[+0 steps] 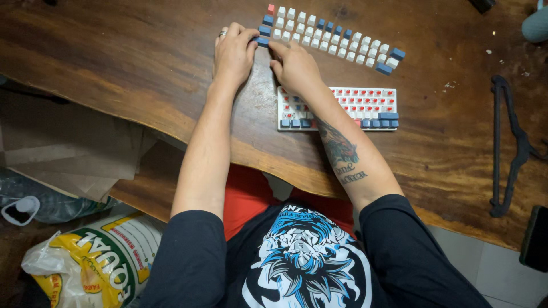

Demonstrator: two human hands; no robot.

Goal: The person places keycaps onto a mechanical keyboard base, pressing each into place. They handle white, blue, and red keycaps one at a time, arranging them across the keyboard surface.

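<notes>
Looked like a home hobby corner, not an office: rough live-edge wooden table (pixel 142 63), a small keyboard (pixel 365 108) stripped of most caps with loose keycaps (pixel 331 37) laid in rows, a black clothes hanger (pixel 511 142), a printed sack (pixel 97 262) and cardboard sheets (pixel 68 154) on the floor.

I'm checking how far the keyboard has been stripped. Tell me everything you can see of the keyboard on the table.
The keyboard is a small white rectangular board lying flat on the wooden table, near its front edge. Most caps are off, baring rows of red switches. Blue caps remain along the bottom row, with a few white ones at the left end. The right hand and forearm cross above its left part, hiding it; whether they touch is unclear. The loose keycaps lie in rows beyond it.
</notes>
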